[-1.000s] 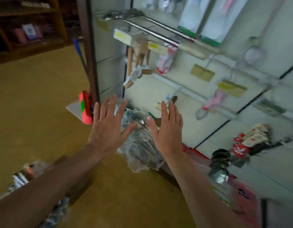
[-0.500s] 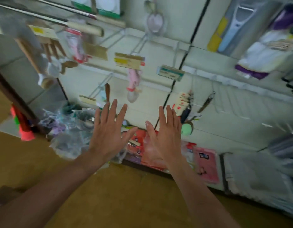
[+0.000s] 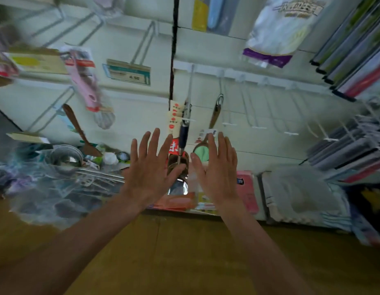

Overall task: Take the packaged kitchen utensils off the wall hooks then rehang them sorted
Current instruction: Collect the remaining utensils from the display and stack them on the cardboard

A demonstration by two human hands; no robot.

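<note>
My left hand (image 3: 149,169) and my right hand (image 3: 216,169) are held up side by side in front of the wall display, fingers spread and straight, holding nothing. Between and behind them a dark-handled steel ladle (image 3: 183,133) with red-and-white tags hangs on a hook. Just to its right hangs a wooden-handled utensil with a green head (image 3: 214,116), partly hidden by my right fingers. Further left a pink packaged utensil (image 3: 86,81) and a brown wooden spoon (image 3: 78,128) hang on hooks.
Several bare wire hooks (image 3: 257,111) stick out right of the ladle. A heap of plastic-wrapped steel utensils (image 3: 63,167) lies at the lower left, flat pink packets (image 3: 246,190) and white cloths (image 3: 297,194) along the base. Stacked packets (image 3: 355,50) fill the right side.
The view has swung to the right along the wall, bringing the ladle and the bare hooks to the centre. Both hands have stayed raised and spread in the same pose.
</note>
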